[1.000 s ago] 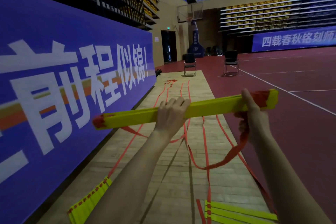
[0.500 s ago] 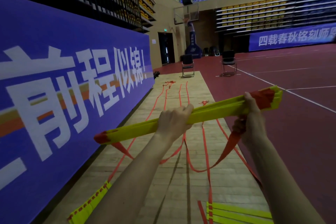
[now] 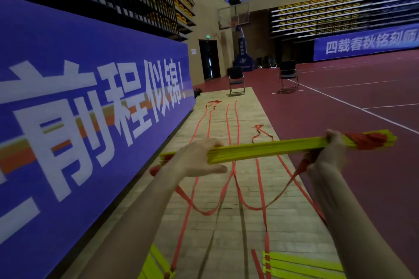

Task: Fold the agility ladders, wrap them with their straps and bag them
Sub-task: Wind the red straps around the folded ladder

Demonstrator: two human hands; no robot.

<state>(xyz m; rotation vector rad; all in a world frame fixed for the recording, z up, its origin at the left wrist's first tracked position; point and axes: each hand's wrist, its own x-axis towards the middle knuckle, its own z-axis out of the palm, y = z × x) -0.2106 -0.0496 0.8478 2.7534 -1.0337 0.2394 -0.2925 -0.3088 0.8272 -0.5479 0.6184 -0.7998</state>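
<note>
I hold a stacked bundle of yellow ladder rungs [image 3: 267, 150] level at chest height. My left hand [image 3: 197, 159] grips it near its left end, hiding that part. My right hand [image 3: 332, 152] grips it near the right end, where orange strap is bunched round the rungs [image 3: 367, 140]. Loose orange straps [image 3: 256, 201] hang from the bundle in loops down to the wooden floor. Two more stacks of yellow rungs lie on the floor, one at the bottom left [image 3: 156, 263] and one at the bottom right [image 3: 299, 266].
A blue banner wall [image 3: 68, 120] runs along my left. Long orange straps [image 3: 231, 118] trail ahead over the wooden strip. Two black chairs [image 3: 237, 80] [image 3: 288, 76] stand beyond it, with a basketball stand [image 3: 242, 56] behind. Red court floor [image 3: 362, 120] spreads to the right.
My left hand has slid toward the bundle's left end. The bundle has levelled out and sits lower in view, and the strap loops hang closer to the floor.
</note>
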